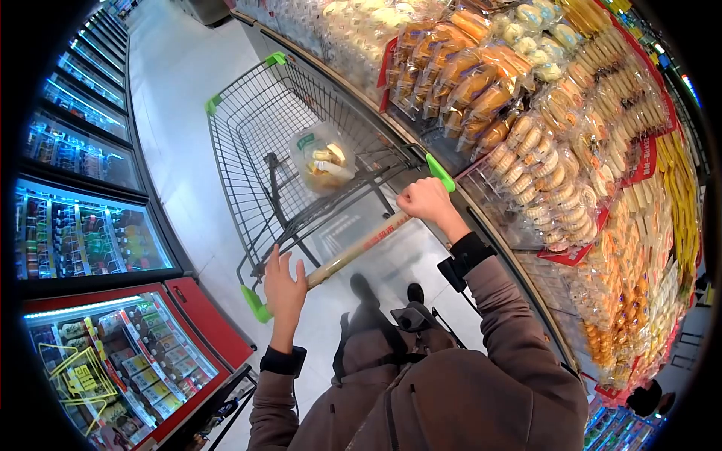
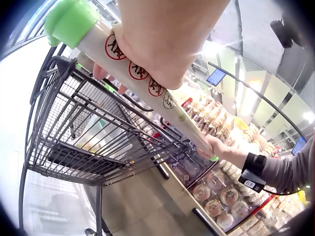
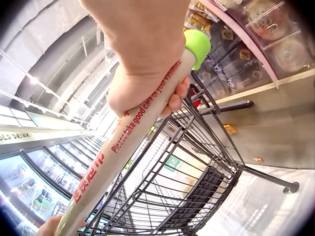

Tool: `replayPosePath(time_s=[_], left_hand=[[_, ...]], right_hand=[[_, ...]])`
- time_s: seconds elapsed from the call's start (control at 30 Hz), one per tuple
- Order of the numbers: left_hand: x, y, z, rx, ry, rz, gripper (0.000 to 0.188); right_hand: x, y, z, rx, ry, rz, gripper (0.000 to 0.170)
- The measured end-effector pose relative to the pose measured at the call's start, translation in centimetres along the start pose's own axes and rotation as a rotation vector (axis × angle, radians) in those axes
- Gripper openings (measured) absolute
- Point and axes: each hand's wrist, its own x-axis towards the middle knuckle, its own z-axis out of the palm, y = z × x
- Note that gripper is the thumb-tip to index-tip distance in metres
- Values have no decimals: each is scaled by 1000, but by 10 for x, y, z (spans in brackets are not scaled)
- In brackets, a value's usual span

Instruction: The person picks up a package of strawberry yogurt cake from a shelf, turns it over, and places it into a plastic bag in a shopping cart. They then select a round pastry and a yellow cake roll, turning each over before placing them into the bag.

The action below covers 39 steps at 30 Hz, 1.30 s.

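Observation:
In the head view, a wire shopping cart [image 1: 239, 161] with green corner caps stands in front of me. My left hand [image 1: 286, 292] lies on the left end of its pale handle [image 1: 342, 259], fingers extended forward over the bar. At the other end, beside a green cap, my right hand [image 1: 427, 201] grips the handle with curled fingers. The right wrist view shows those fingertips [image 3: 174, 102] wrapped under the bar, near red printing. A clear plastic bag [image 1: 322, 158] with pale and yellow food inside sits in the cart's basket.
Stacked packaged breads [image 1: 481, 83] and pastries fill a sloping display close along the cart's right side. On the left stand lit glass-door drink coolers [image 1: 90, 229] and a red open chiller [image 1: 207, 319]. Pale floor [image 1: 169, 98] runs ahead between them.

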Motion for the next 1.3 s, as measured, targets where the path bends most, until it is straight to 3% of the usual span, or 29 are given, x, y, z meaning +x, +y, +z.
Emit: replayPosePath(time_s=[0.07, 0.17, 0.27, 0.3, 0.37, 0.57, 0.67, 0.8, 0.83, 0.97, 1.3], left_hand=[[-7, 1, 6, 21, 9, 153, 35], [-18, 24, 8, -18, -70, 196, 43], [-25, 68, 14, 46, -327, 56, 52], [-26, 78, 25, 46, -224, 102, 55], [-24, 106, 30, 109, -311, 53, 53], [-39, 141, 51, 242, -266, -52, 39], [-52, 155, 52, 243, -275, -108, 47], [-70, 169, 57, 261, -198, -97, 47], [-75, 171, 61, 286, -186, -112, 36], [-93, 186, 63, 276, -181, -106, 38], [-144, 223, 70, 260, -182, -101, 37]], right_hand=[[-10, 6, -4, 4, -20, -72, 43], [-29, 16, -3, 2, 8, -226, 56], [-49, 11, 11, 32, 22, -395, 56], [-54, 8, 13, 48, 25, -427, 56], [-63, 3, 15, 75, 32, -490, 55], [-87, 15, 24, -26, 83, -457, 49], [-99, 24, 23, 3, 55, -453, 46], [-120, 33, 20, -37, 68, -445, 43], [-125, 35, 19, -39, 60, -447, 43], [-144, 43, 15, -60, 20, -433, 40], [-191, 74, 30, -26, 166, -525, 29]])
